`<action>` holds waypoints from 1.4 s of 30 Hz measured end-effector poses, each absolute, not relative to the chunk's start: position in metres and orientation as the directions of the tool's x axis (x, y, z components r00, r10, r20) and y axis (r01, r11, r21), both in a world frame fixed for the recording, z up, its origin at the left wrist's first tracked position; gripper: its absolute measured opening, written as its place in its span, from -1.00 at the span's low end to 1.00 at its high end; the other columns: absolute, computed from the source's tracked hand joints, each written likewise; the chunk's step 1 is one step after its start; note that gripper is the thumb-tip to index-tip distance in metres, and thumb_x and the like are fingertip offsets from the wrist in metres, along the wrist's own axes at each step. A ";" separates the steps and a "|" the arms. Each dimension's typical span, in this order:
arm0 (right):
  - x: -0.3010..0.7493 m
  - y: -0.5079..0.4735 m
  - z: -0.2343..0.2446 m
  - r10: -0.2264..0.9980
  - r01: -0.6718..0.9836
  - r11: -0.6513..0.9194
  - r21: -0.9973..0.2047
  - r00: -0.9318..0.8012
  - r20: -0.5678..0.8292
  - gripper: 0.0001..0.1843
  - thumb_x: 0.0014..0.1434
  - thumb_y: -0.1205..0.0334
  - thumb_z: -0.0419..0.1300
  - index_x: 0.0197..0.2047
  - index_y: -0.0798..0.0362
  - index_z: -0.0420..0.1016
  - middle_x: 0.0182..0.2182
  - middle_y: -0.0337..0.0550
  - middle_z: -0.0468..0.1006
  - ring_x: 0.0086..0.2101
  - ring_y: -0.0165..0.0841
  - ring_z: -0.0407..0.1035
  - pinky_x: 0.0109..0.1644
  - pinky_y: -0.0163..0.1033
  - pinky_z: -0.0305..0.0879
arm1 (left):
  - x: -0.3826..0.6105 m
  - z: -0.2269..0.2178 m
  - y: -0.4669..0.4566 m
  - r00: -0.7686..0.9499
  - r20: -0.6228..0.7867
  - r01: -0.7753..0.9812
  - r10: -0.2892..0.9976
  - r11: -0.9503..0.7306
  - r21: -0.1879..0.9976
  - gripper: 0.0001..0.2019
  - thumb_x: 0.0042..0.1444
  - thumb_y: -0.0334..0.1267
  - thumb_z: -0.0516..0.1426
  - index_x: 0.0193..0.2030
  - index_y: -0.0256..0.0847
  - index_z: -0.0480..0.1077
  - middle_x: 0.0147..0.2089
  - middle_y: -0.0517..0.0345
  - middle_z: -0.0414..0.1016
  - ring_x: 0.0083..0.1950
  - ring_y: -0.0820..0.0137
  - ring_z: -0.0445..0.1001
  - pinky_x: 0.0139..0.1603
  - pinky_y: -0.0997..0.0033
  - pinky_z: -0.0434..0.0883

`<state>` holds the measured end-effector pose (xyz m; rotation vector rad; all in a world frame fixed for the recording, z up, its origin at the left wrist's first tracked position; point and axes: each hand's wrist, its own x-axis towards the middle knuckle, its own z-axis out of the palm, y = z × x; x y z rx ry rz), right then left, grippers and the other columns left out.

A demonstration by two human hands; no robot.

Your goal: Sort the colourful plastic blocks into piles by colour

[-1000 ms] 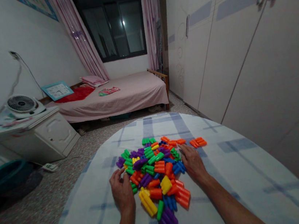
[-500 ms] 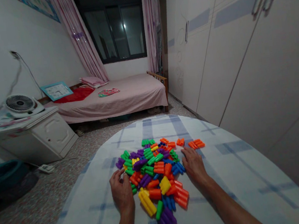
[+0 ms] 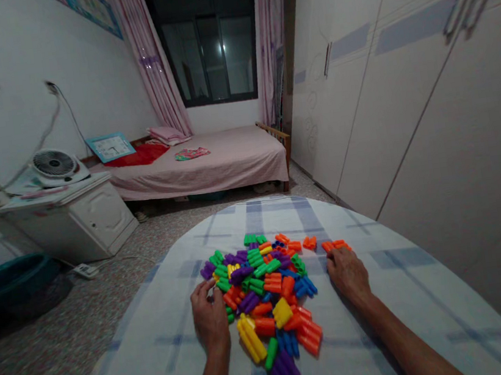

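Observation:
A heap of plastic toy building blocks (image 3: 263, 284) in orange, green, purple, blue and yellow lies on the table. My left hand (image 3: 210, 319) rests at the heap's left edge. Its fingers are bent, the thumb apart from the forefinger, close to green blocks. On the far right, my right hand (image 3: 348, 273) lies with its fingertips at a few joined orange blocks (image 3: 335, 245), partly covering them. Those fingers are loosely stretched, and no grip on the orange blocks shows. Another small orange piece (image 3: 309, 242) lies between that hand and the heap.
The round table wears a white and blue checked cloth (image 3: 410, 314). Beyond it stand a bed (image 3: 238, 164) and, at the right, a tall wardrobe (image 3: 434, 145). To the left are a white cabinet (image 3: 107, 221) with a fan (image 3: 56, 167), and a teal tub (image 3: 13, 277).
My right hand has moved right, from the heap's edge to the joined orange blocks. My left hand has stayed beside the heap. The whole view has shifted slightly.

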<state>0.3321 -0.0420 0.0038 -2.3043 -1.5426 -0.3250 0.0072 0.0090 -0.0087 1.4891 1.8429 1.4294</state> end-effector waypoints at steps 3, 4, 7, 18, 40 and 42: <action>0.332 -0.035 -0.002 0.850 0.927 -0.247 -0.283 0.347 0.395 -0.72 0.15 0.31 -0.02 -0.13 0.07 0.44 -0.10 0.01 0.46 -0.09 -0.19 0.33 -0.11 -0.12 0.25 | 0.007 -0.008 0.009 -0.377 0.278 0.505 0.884 -0.055 0.861 -0.71 0.07 -0.14 0.00 -0.15 -0.17 0.42 0.01 0.04 0.33 -0.03 0.29 0.38 0.06 0.25 0.34; 0.330 -0.032 -0.003 0.847 0.917 -0.205 -0.342 0.341 0.409 -0.72 0.16 0.31 -0.03 -0.12 0.06 0.44 -0.09 0.00 0.46 -0.08 -0.21 0.33 -0.07 -0.12 0.26 | 0.007 -0.008 0.009 -0.377 0.270 0.505 0.886 -0.048 0.862 -0.71 0.07 -0.14 0.00 -0.14 -0.17 0.42 0.02 0.04 0.33 -0.05 0.29 0.39 0.05 0.25 0.34; 0.320 -0.022 -0.001 0.831 0.877 -0.056 -0.478 0.306 0.464 -0.69 0.17 0.28 -0.06 -0.10 0.05 0.43 -0.10 -0.04 0.47 -0.06 -0.26 0.33 0.03 -0.14 0.25 | 0.008 -0.007 0.009 -0.368 0.267 0.507 0.891 -0.048 0.860 -0.70 0.07 -0.14 0.00 -0.13 -0.17 0.43 0.03 0.04 0.32 -0.03 0.29 0.38 0.06 0.24 0.34; 0.318 0.005 0.014 0.927 0.979 -0.023 -0.202 0.097 0.362 -0.60 0.29 0.23 -0.08 0.13 -0.03 0.36 0.05 -0.07 0.45 0.05 -0.19 0.25 0.09 -0.02 0.11 | 0.008 -0.007 0.008 -0.368 0.263 0.494 0.892 -0.052 0.868 -0.70 0.08 -0.14 0.00 -0.12 -0.18 0.42 0.05 0.04 0.32 0.02 0.28 0.37 0.09 0.27 0.33; 0.276 -0.036 -0.005 0.888 0.786 0.141 -0.602 0.169 0.428 -0.62 0.19 0.21 -0.03 0.05 0.03 0.38 -0.01 -0.07 0.47 0.01 -0.28 0.32 0.10 -0.11 0.22 | 0.009 -0.005 0.008 -0.374 0.291 0.513 0.881 -0.065 0.856 -0.73 0.05 -0.19 0.02 -0.16 -0.18 0.44 0.00 0.04 0.35 0.00 0.28 0.38 0.08 0.27 0.33; 0.277 -0.038 -0.001 0.876 0.748 0.125 -0.652 0.225 0.426 -0.63 0.21 0.20 -0.07 0.01 0.05 0.40 -0.06 -0.05 0.50 -0.06 -0.29 0.37 0.05 -0.14 0.26 | 0.009 -0.005 0.008 -0.374 0.297 0.517 0.879 -0.069 0.854 -0.73 0.06 -0.19 0.01 -0.16 -0.18 0.43 0.00 0.04 0.34 0.00 0.28 0.38 0.08 0.26 0.33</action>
